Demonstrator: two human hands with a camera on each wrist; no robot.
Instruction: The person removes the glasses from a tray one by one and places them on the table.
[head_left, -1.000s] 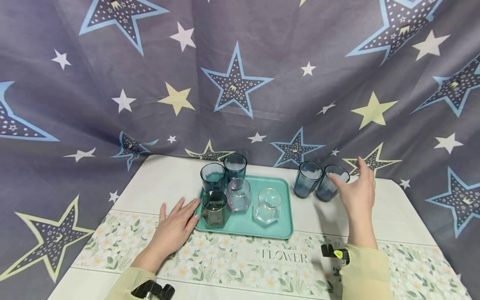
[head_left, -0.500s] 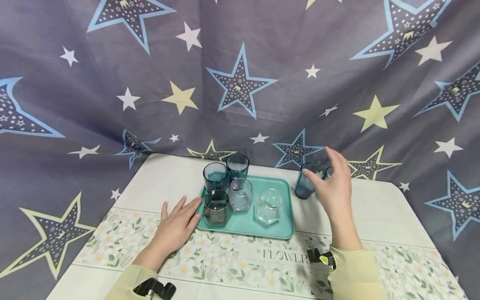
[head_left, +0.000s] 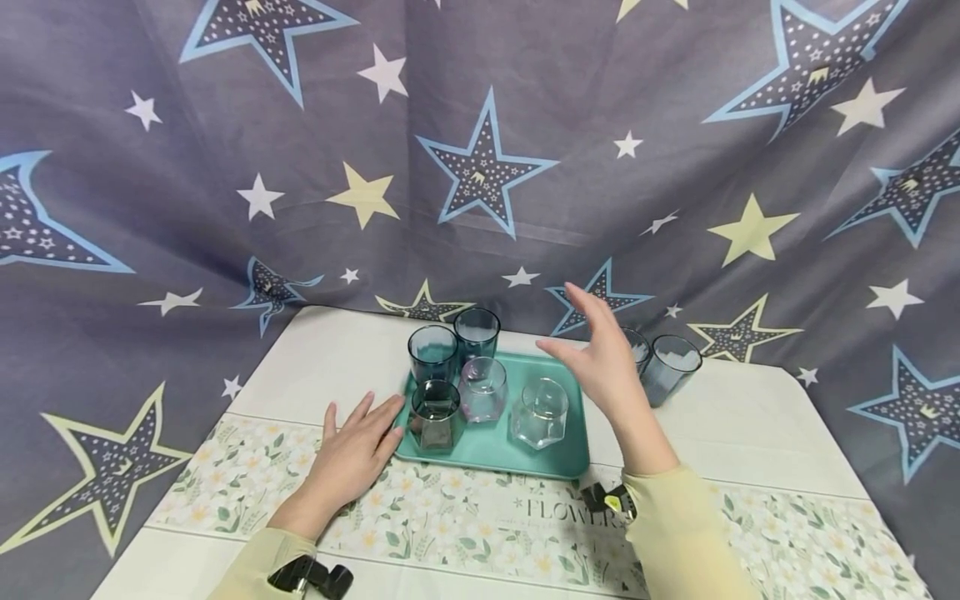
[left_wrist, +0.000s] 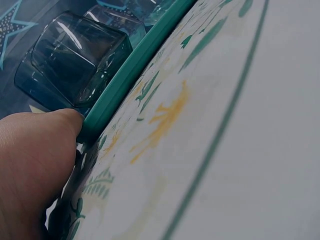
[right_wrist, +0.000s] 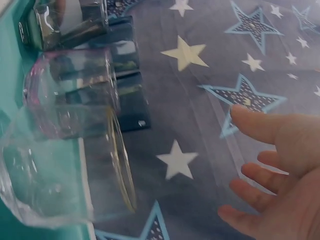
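My left hand point(head_left: 352, 454) rests beside the left end of a teal tray point(head_left: 487, 457), fingertips at its edge; in the left wrist view the thumb meets the tray's corner. On the tray's left half stand two blue glass tumblers point(head_left: 432, 357), a smoky dark glass point(head_left: 435, 423) and a pink-tinted glass point(head_left: 482, 396). A clear glass point(head_left: 540, 417) stands farther right on it. Over the tray's right end hovers my right hand point(head_left: 606, 362), thumb and fingers spread with nothing between them. In the right wrist view the clear glass point(right_wrist: 65, 170) lies left of that hand.
Two more blue tumblers point(head_left: 669, 373) stand right of the tray, one partly behind my right hand. A white tablecloth with a floral band point(head_left: 300, 450) covers the table. A grey star-printed curtain point(head_left: 480, 258) hangs along the back edge.
My right hand has moved left from the blue tumblers on the right to over the tray's right end, carrying nothing. My left hand has stayed at the tray's left edge.
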